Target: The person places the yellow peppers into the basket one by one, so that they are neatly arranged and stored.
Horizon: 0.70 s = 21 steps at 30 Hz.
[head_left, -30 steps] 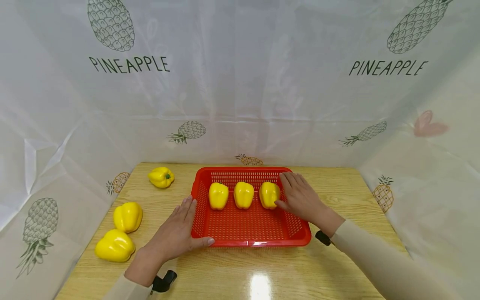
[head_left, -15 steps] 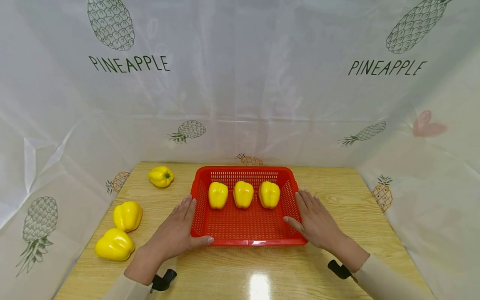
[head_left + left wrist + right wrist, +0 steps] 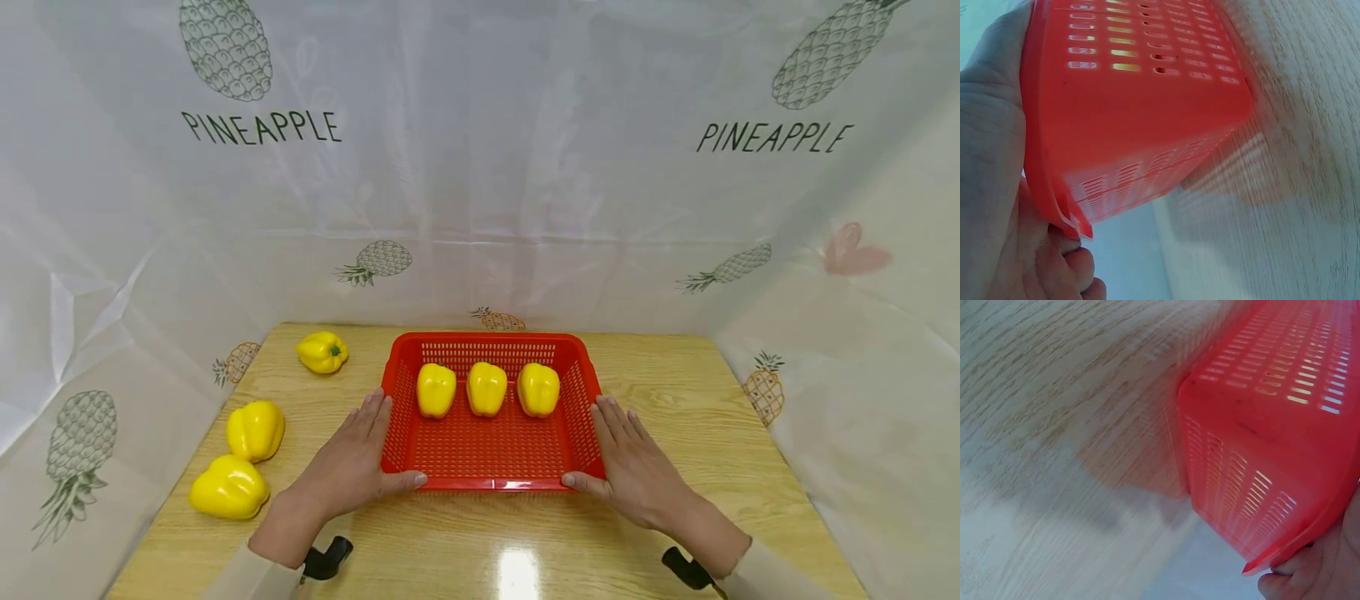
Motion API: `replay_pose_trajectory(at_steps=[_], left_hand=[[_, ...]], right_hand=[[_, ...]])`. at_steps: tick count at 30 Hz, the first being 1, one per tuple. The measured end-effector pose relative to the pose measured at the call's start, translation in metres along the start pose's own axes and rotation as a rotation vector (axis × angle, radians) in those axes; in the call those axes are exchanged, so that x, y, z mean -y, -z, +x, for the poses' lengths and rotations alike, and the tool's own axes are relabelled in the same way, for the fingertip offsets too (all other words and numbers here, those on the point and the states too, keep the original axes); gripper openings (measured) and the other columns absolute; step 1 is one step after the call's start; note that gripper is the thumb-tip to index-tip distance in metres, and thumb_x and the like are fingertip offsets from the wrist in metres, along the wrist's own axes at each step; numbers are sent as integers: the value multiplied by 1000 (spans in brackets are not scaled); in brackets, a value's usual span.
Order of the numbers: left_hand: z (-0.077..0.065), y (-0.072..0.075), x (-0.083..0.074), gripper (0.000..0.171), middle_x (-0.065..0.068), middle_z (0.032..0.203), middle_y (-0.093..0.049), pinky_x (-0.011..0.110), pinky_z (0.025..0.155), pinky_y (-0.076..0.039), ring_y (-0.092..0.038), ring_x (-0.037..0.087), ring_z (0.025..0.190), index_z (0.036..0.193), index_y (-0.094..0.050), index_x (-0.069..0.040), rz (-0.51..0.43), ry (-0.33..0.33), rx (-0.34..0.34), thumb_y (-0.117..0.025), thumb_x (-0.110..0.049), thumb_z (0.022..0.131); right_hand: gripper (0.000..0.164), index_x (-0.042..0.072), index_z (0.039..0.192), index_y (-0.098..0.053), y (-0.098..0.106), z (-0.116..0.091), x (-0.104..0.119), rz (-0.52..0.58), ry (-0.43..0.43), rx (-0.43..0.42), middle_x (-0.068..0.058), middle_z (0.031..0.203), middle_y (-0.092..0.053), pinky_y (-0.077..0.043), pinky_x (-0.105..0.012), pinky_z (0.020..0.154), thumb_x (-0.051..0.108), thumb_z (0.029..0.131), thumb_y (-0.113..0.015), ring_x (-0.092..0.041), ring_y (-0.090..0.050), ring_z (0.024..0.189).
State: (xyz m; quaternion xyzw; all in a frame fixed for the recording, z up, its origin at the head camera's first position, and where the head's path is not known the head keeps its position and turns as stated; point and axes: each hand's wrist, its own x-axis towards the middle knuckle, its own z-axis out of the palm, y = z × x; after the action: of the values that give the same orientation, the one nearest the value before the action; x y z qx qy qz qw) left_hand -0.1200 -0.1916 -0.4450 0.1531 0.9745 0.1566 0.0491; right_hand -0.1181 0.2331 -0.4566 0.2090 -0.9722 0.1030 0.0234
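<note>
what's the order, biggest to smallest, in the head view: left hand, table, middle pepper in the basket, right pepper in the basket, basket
1. Table
2. Basket
3. Left hand
4. Middle pepper and right pepper: they look alike, so I can't rank them.

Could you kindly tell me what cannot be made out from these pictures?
Head view: the undersides of the three peppers in the basket, hidden by the peppers themselves.
Head view: the rest of the left sleeve, cut off by the bottom edge.
Left wrist view: the peppers' shapes, hidden behind the basket's slotted wall.
Right wrist view: much of the right hand, cut off by the picture's edges.
</note>
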Motion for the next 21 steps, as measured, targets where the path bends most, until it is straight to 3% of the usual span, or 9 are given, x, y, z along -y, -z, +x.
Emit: replay_pose_trajectory(at_steps=[15, 21], left_hand=[[-5, -3, 4, 123, 28, 172, -22, 60, 129, -24, -24, 44, 160, 164, -25, 7, 25, -31, -53, -68, -77, 86], [-13, -1, 15, 100, 22, 168, -37, 61, 122, -38, -38, 44, 153, 161, -40, 0, 23, -20, -142, -64, -71, 94]], right_hand=[[108, -8, 163, -26, -4, -1, 3, 62, -31, -5, -27, 173, -20, -21, -67, 126, 70, 97, -59, -46, -19, 161], [108, -8, 163, -25, -5, 0, 4, 69, -40, -9, -27, 173, -18, -22, -67, 126, 69, 97, -61, -46, -19, 160]])
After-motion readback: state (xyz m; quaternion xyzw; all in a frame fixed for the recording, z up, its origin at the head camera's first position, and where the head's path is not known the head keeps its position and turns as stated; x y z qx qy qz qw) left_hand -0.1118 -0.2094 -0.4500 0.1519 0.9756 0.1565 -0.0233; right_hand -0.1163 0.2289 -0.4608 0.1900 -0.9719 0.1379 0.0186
